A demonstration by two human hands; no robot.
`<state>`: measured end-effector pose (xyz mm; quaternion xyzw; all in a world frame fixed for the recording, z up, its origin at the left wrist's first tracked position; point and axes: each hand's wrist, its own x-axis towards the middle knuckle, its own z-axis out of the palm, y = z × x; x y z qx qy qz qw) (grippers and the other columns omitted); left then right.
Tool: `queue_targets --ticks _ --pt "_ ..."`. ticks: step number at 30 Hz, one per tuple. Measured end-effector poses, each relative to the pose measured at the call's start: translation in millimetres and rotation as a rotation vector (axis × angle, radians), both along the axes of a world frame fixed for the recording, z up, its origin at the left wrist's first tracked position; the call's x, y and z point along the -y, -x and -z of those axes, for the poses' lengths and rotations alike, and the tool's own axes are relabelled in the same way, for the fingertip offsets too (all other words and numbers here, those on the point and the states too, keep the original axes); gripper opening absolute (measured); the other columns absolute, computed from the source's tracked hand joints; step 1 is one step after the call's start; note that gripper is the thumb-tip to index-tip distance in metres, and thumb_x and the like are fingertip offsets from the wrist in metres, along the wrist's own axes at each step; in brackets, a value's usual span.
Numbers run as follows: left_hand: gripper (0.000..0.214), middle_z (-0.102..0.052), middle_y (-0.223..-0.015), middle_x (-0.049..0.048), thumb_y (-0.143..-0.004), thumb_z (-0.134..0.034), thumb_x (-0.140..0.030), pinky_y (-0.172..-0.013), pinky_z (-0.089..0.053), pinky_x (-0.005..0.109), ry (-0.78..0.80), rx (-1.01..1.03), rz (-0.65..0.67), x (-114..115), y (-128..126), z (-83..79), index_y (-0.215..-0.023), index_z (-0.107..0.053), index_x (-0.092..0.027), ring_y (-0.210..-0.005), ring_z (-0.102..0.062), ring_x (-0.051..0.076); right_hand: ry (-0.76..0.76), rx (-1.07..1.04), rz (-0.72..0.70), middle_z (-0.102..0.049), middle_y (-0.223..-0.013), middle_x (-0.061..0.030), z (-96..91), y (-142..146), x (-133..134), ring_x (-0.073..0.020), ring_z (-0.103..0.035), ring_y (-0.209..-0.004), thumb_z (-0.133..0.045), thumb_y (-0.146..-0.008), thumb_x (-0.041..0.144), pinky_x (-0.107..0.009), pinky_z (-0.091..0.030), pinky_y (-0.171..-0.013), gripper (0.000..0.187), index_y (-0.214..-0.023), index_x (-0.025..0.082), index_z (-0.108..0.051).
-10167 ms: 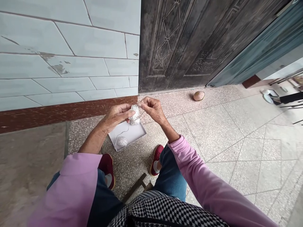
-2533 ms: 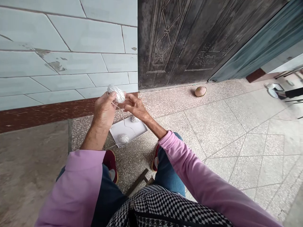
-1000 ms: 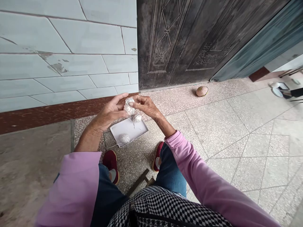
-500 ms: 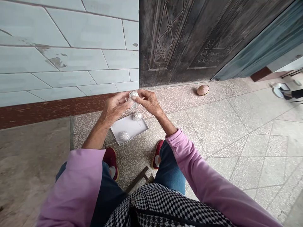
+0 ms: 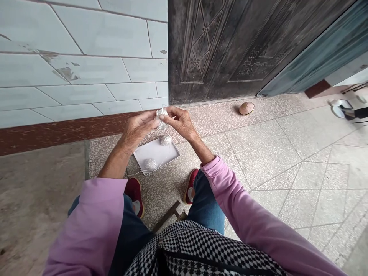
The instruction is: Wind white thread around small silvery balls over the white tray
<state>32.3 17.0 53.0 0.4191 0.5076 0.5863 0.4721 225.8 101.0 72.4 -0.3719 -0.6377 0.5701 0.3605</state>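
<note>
A small bundle of white yarn (image 5: 162, 122) is pinched between my two hands, above the far side of a tray. My left hand (image 5: 140, 124) grips it from the left with fingers closed. From the right, my right hand (image 5: 180, 122) holds it, thumb across the front. A thin loop of yarn sticks up over the bundle. Below lies a shallow white tray (image 5: 143, 152) on the floor. One white yarn ball (image 5: 166, 140) sits in its far right part, another yarn ball (image 5: 150, 165) near its front edge. A loose strand runs out left from the tray.
The tray lies between my red shoes (image 5: 134, 193) and the tiled wall (image 5: 94, 69). A dark carved door (image 5: 215, 50) stands ahead. A pink rounded object (image 5: 246, 108) rests on the floor by the door. Under me is part of a wooden stool (image 5: 166, 216).
The yarn bundle has turned slightly in my fingers, and a loop now stands up above it. Both hands stay in nearly the same place.
</note>
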Motion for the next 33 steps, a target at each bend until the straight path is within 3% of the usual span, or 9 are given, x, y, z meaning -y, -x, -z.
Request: queue_targets --ticks 3,8,14,19,21,25,29,31,33 --pt "0.064 -0.096 -0.126 0.0212 -0.073 -0.123 -0.059 -0.111 -0.081 0.054 0.007 0.011 0.059 -2.3 -7.5 -1.4 -0.118 -0.097 -0.021 -0.138 -0.091 0.048 0.024 0.025 0.014 -0.078 -0.086 -0.0012 -2.1 3.7 3.5 -0.0229 -0.074 -0.099 -0.106 -0.11 0.039 -0.036 -0.061 -0.084 0.029 -0.095 0.025 -0.085" --pt "0.064 -0.097 -0.126 0.0218 -0.072 -0.122 -0.051 -0.127 -0.075 0.058 -0.031 -0.024 0.041 0.2 -8.2 -3.9 -0.122 -0.097 -0.018 -0.139 -0.091 0.047 0.027 0.003 -0.055 -0.088 -0.101 -0.0042 1.1 -3.7 -2.2 -0.0225 -0.078 -0.105 -0.105 -0.112 0.04 -0.034 -0.065 -0.088 0.024 -0.103 0.024 -0.089" --pt "0.052 -0.096 -0.121 0.0201 -0.083 -0.116 -0.052 -0.111 -0.076 0.049 -0.008 0.01 0.055 5.3 -0.3 -5.2 -0.118 -0.1 -0.018 -0.124 -0.093 0.042 -0.011 -0.126 0.002 -0.093 -0.138 -0.0111 11.4 -24.9 -17.0 -0.0259 -0.085 -0.125 -0.089 -0.123 0.05 -0.029 -0.072 -0.082 0.03 -0.135 0.023 -0.091" --pt "0.054 -0.097 -0.124 0.0166 -0.089 -0.115 -0.055 -0.104 -0.07 0.045 -0.009 0.04 0.096 8.2 5.2 -5.4 -0.123 -0.1 -0.016 -0.113 -0.087 0.034 0.105 -0.107 -0.274 -0.093 -0.155 -0.0134 24.1 -19.5 -15.2 -0.0244 -0.088 -0.123 -0.09 -0.118 0.033 -0.026 -0.073 -0.079 0.037 -0.152 0.02 -0.086" --pt "0.056 -0.097 -0.123 0.0153 -0.087 -0.116 -0.058 -0.101 -0.069 0.044 0.014 0.046 0.099 10.5 6.9 -6.8 -0.122 -0.1 -0.017 -0.11 -0.085 0.033 0.097 -0.108 -0.233 -0.092 -0.157 -0.0144 28.4 -17.0 -16.4 -0.0254 -0.089 -0.125 -0.092 -0.117 0.036 -0.027 -0.074 -0.08 0.041 -0.154 0.02 -0.085" --pt "0.056 -0.097 -0.121 0.0151 -0.089 -0.116 -0.058 -0.096 -0.067 0.039 0.034 0.041 0.136 14.4 9.3 -8.0 -0.121 -0.101 -0.015 -0.107 -0.084 0.03 -0.095 -0.131 0.002 -0.088 -0.166 -0.0161 32.5 -19.8 -22.0 -0.0309 -0.086 -0.148 -0.087 -0.123 0.048 -0.039 -0.08 -0.103 0.042 -0.157 0.024 -0.086" --pt "0.057 -0.096 -0.112 0.0117 -0.087 -0.117 -0.06 -0.087 -0.065 0.037 0.057 0.008 0.168 15.5 11.5 -7.5 -0.119 -0.102 -0.015 -0.1 -0.081 0.029 -0.363 -0.112 -0.138 -0.079 -0.182 -0.0153 34.2 -21.8 -21.7 -0.0329 -0.074 -0.171 -0.083 -0.127 0.05 -0.054 -0.068 -0.141 0.041 -0.16 0.025 -0.089" --pt "0.056 -0.095 -0.11 0.0119 -0.088 -0.117 -0.062 -0.084 -0.063 0.035 0.059 -0.008 0.192 16.0 12.8 -8.4 -0.115 -0.101 -0.015 -0.097 -0.08 0.027 -0.408 -0.028 -0.219 -0.082 -0.176 -0.0156 34.7 -19.5 -19.4 -0.0331 -0.073 -0.169 -0.08 -0.13 0.047 -0.056 -0.065 -0.144 0.032 -0.148 0.023 -0.092" --pt "0.055 -0.096 -0.112 0.0138 -0.09 -0.118 -0.061 -0.086 -0.062 0.035 0.061 0.004 0.227 16.8 13.4 -10.3 -0.114 -0.101 -0.015 -0.098 -0.08 0.027 -0.369 0.063 -0.23 -0.089 -0.155 -0.0158 34.3 -16.1 -16.7 -0.0305 -0.08 -0.152 -0.076 -0.134 0.043 -0.05 -0.07 -0.135 0.027 -0.131 0.021 -0.091"
